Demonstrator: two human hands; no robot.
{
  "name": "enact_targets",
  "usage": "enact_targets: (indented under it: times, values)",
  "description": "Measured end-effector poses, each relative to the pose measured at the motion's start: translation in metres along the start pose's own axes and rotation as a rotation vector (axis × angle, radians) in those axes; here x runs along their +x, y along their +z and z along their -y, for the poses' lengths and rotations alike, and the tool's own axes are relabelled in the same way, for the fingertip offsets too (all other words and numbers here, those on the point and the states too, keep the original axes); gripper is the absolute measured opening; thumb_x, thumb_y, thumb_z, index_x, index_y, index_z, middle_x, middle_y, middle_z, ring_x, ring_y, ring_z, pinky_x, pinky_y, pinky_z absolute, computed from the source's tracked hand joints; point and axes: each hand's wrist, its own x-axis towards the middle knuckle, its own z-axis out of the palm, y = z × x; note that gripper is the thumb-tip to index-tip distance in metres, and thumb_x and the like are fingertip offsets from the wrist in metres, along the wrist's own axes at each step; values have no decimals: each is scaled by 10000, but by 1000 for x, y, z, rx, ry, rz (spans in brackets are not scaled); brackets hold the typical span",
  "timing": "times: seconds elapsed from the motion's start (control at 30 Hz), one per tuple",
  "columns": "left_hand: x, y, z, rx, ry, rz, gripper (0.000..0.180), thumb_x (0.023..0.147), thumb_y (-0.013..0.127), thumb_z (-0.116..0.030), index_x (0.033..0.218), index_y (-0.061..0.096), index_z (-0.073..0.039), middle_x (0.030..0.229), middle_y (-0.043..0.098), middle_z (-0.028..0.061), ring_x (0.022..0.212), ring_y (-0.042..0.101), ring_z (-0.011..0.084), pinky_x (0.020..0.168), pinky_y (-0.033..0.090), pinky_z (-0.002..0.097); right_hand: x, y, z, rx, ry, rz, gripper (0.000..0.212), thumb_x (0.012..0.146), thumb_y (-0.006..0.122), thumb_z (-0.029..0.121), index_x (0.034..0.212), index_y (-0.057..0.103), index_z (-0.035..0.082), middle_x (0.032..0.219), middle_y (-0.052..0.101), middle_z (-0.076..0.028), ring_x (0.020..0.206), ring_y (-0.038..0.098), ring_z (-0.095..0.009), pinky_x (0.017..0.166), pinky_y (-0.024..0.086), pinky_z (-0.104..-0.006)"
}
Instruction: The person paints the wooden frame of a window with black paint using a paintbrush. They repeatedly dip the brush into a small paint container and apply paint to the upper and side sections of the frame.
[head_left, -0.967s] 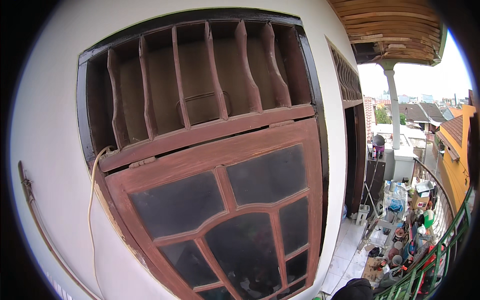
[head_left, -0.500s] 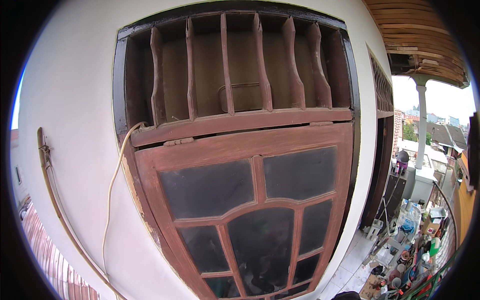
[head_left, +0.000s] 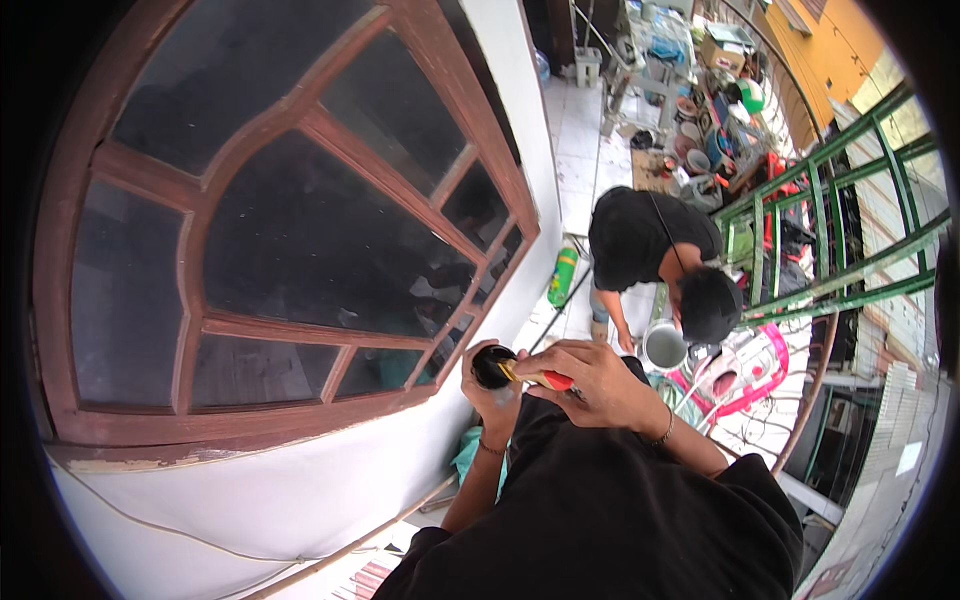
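Note:
In front of my chest, my left hand (head_left: 490,408) is wrapped round a small open container (head_left: 490,364) with dark, glossy contents that look like paint. My right hand (head_left: 612,385) grips a paintbrush (head_left: 550,380) with a red and pale handle. The yellowish part of the brush lies at the container's mouth; its bristle tip is hard to make out against the dark inside. To my left stands a brown wooden window frame (head_left: 190,330) with dark glass panes, set in a white wall.
Below on the right, a person in black (head_left: 645,240) bends near a grey bucket (head_left: 664,348). A green metal frame (head_left: 850,275) slants in at right. A green canister (head_left: 563,277) lies on the tiles (head_left: 578,140). Tools and containers clutter the far floor.
My view has swung down from the upper window to my hands. Both hands, the container, the paintbrush and the other person now show.

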Motion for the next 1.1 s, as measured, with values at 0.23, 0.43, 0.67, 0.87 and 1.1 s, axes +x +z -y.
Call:
enact_targets:
  times: [0.23, 0.43, 0.67, 0.87, 1.1]
  values:
    - [-44, -21, 14, -7, -301, 33, 433, 808, 836, -43, 1178, 611, -23, 1126, 633, 89, 1071, 612, 252, 968, 472, 396, -42, 31, -1, -62, -19, -57, 422, 777, 702, 30, 1172, 553, 29, 967, 657, -117, 856, 691, -325, 630, 565, -415]
    - [-59, -34, 26, 219, -284, 131, 426, 808, 840, -70, 1165, 614, -13, 1116, 628, 86, 1082, 612, 236, 976, 476, 386, -58, 42, -4, -53, 62, 28, 426, 769, 711, 26, 1174, 579, 3, 1125, 698, -138, 954, 713, -323, 754, 618, -403]
    - [-50, -3, 34, 41, -241, 201, 455, 776, 874, -25, 1158, 627, -14, 1120, 635, 87, 1016, 636, 209, 888, 525, 333, -62, 8, 11, -97, 128, -55, 501, 718, 693, -45, 1201, 582, 30, 1198, 679, -119, 1043, 679, -330, 778, 588, -414]
    - [-14, 47, 21, 58, -136, 226, 462, 759, 893, -7, 1141, 634, 0, 1076, 637, 65, 902, 634, 156, 818, 531, 295, -50, -21, -5, -85, 116, -299, 368, 770, 771, -114, 1067, 608, 30, 1101, 748, -148, 970, 750, -319, 832, 610, -380]
    - [35, 102, 48, -65, -10, 216, 433, 800, 882, -26, 1140, 615, 4, 941, 657, 33, 815, 625, 100, 752, 530, 255, -48, -35, -75, 50, 156, -479, 248, 839, 767, -52, 1018, 626, 43, 1100, 750, -157, 989, 741, -299, 846, 595, -354]
